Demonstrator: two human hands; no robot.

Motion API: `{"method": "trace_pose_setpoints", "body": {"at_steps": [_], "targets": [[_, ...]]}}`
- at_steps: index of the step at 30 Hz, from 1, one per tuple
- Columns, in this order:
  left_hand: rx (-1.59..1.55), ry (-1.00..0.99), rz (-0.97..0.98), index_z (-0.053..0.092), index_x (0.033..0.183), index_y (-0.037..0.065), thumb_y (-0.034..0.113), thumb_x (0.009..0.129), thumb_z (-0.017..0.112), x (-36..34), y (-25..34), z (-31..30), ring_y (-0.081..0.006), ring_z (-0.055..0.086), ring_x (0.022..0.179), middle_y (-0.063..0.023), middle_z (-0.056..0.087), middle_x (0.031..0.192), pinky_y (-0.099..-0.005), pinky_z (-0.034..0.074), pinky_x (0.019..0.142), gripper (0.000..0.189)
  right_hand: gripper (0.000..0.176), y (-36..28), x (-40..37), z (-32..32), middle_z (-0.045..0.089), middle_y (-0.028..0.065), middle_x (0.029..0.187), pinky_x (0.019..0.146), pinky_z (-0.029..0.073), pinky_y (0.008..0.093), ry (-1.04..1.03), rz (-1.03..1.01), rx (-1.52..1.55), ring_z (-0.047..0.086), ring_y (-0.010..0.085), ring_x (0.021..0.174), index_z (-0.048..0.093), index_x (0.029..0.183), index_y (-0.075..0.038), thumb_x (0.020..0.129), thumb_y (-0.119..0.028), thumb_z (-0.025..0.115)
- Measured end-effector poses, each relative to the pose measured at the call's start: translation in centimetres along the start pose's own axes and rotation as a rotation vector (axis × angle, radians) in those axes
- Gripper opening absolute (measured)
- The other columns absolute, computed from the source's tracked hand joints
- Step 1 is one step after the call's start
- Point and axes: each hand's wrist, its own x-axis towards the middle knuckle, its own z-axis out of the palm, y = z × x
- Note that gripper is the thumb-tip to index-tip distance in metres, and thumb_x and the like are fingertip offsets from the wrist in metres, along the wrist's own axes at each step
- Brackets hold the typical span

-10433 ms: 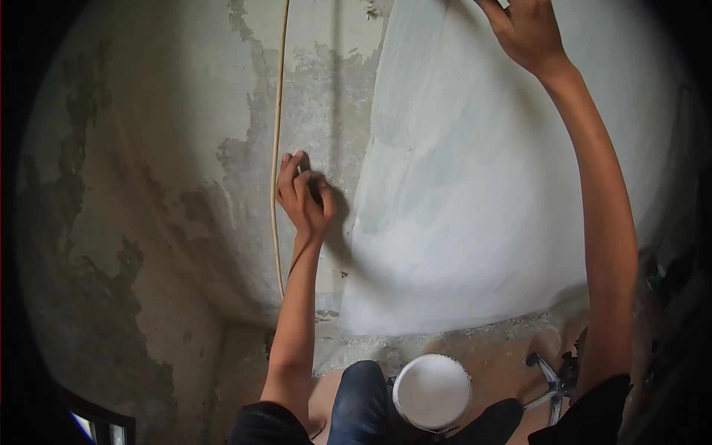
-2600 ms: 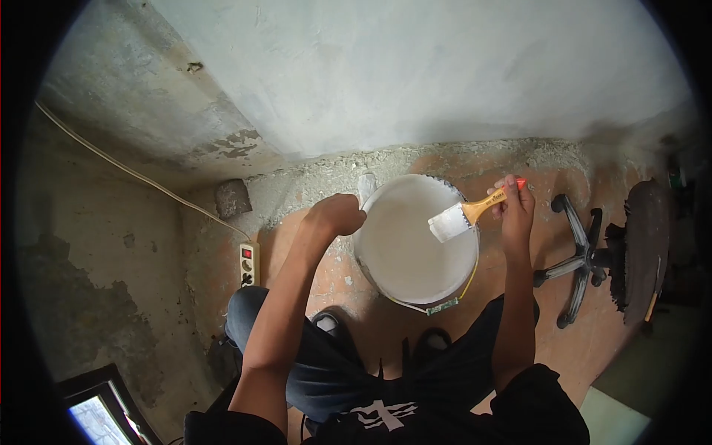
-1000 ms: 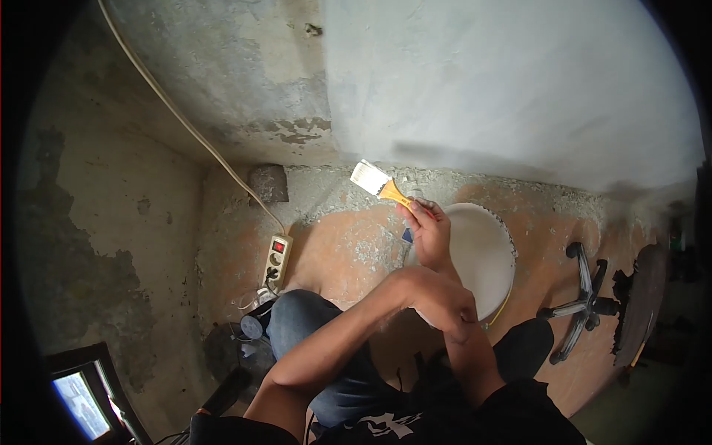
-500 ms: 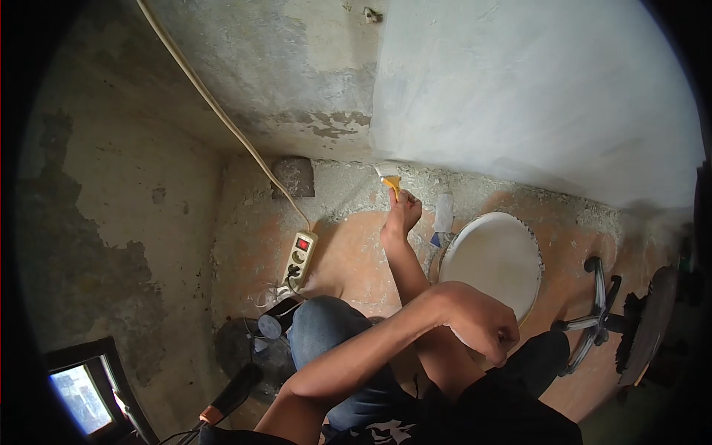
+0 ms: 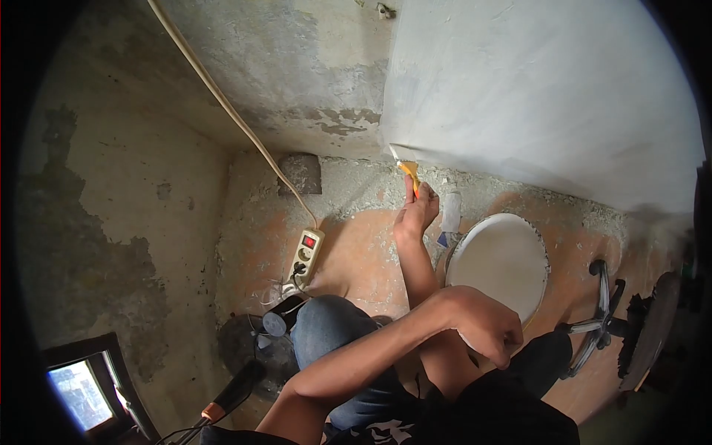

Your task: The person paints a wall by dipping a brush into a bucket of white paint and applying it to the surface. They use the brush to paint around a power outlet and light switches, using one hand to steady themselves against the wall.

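My right hand [image 5: 419, 211] pinches a paintbrush by its yellow handle [image 5: 407, 169]. The white bristles [image 5: 395, 153] meet the lower edge of the white-coated wall [image 5: 534, 89], beside the bare grey stretch. Crossing over my right forearm, my left arm ends in my left hand [image 5: 489, 326], closed with curled fingers near my knee. Whether anything is inside that fist is hidden. Just beyond it stands a round white bucket [image 5: 547, 256] with a pale, whitish inside. Between the bucket and the wall lies a white, roller-like piece [image 5: 450, 211] with a blue end.
A power strip [image 5: 305, 254] with a red switch lies on the floor to the left, its cable [image 5: 222, 100] running up across the wall. Nearby are a dark cylinder [image 5: 276, 322] and wires. A wheeled chair base [image 5: 601, 319] stands at right.
My right hand and the paintbrush have moved slightly right and up, and the brush has turned more edge-on at the wall. My left hand has stayed nearly still. The view has shifted a little.
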Motion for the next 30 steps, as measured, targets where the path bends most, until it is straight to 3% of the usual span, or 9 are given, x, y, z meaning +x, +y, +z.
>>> {"method": "trace_pose_setpoints", "body": {"at_steps": [3, 10, 12, 16, 17, 26, 30], "targets": [[0.002, 0.004, 0.013, 0.059, 0.075, -0.002, 0.021, 0.075, 0.056, 0.0, -0.1, -0.1, -0.0196, 0.05, 0.058, -0.0096, 0.055, 0.063, -0.0343, 0.04, 0.059, 0.023, 0.013, -0.8, -0.8, -1.0, 0.043, 0.012, 0.101, 0.097, 0.05, 0.0357, -0.049, -0.119, -0.049, 0.058, 0.0271, 0.101, 0.038, 0.091, 0.003, 0.094, -0.006, 0.047], [0.015, 0.013, 0.017, 0.06, 0.076, -0.002, 0.021, 0.075, 0.056, 0.9, -0.6, 0.4, -0.0202, 0.051, 0.059, -0.0104, 0.055, 0.062, -0.0347, 0.041, 0.059, 0.023, 0.014, 1.8, 1.2, -0.9, 0.043, 0.0129, 0.102, 0.095, 0.049, 0.0319, -0.062, -0.025, -0.249, 0.058, 0.0256, 0.102, 0.037, 0.094, 0.002, 0.094, -0.008, 0.047], [0.022, 0.009, 0.013, 0.06, 0.077, -0.002, 0.021, 0.075, 0.056, 1.1, -0.6, 0.5, -0.0202, 0.052, 0.059, -0.011, 0.056, 0.063, -0.0348, 0.041, 0.059, 0.023, 0.013, 2.1, 1.5, 0.0, 0.043, 0.0112, 0.099, 0.092, 0.052, 0.0317, -0.088, -0.067, -0.263, 0.057, 0.0196, 0.094, 0.038, 0.092, 0.002, 0.093, -0.006, 0.049], [0.016, 0.005, 0.004, 0.061, 0.079, -0.002, 0.02, 0.075, 0.056, 0.9, -0.5, 0.5, -0.0207, 0.052, 0.059, -0.0114, 0.057, 0.064, -0.035, 0.041, 0.06, 0.024, 0.015, 0.5, 0.6, 0.6, 0.044, 0.0124, 0.098, 0.091, 0.052, 0.0317, -0.136, -0.118, -0.155, 0.06, 0.0251, 0.094, 0.039, 0.092, 0.003, 0.093, -0.008, 0.049], [0.023, 0.007, 0.001, 0.061, 0.079, -0.002, 0.021, 0.075, 0.056, 0.9, -0.5, 0.5, -0.0207, 0.052, 0.059, -0.0114, 0.057, 0.064, -0.0349, 0.041, 0.06, 0.024, 0.015, -0.3, -0.1, 0.5, 0.042, 0.013, 0.097, 0.093, 0.052, 0.0363, -0.16, -0.133, -0.177, 0.057, 0.0224, 0.094, 0.037, 0.09, 0.003, 0.094, -0.008, 0.046], [0.04, 0.013, -0.021, 0.061, 0.081, -0.002, 0.023, 0.075, 0.056, 1.1, -0.1, 0.5, -0.021, 0.053, 0.06, -0.0117, 0.059, 0.067, -0.0349, 0.041, 0.06, 0.025, 0.013, 0.1, 0.5, 0.3, 0.042, 0.0116, 0.097, 0.088, 0.053, 0.0318, 0.056, -0.051, -0.291, 0.058, 0.0226, 0.091, 0.038, 0.092, 0.003, 0.093, -0.006, 0.047], [0.039, 0.018, 0.025, 0.059, 0.078, -0.002, 0.022, 0.075, 0.056, 1.0, 0.2, 0.5, -0.0206, 0.05, 0.058, -0.0112, 0.056, 0.064, -0.0354, 0.04, 0.059, 0.024, 0.014, -0.4, 2.3, -0.8, 0.043, 0.0117, 0.098, 0.089, 0.053, 0.0315, -0.014, -0.208, -0.24, 0.059, 0.0227, 0.092, 0.039, 0.093, 0.003, 0.093, -0.008, 0.048]]}}
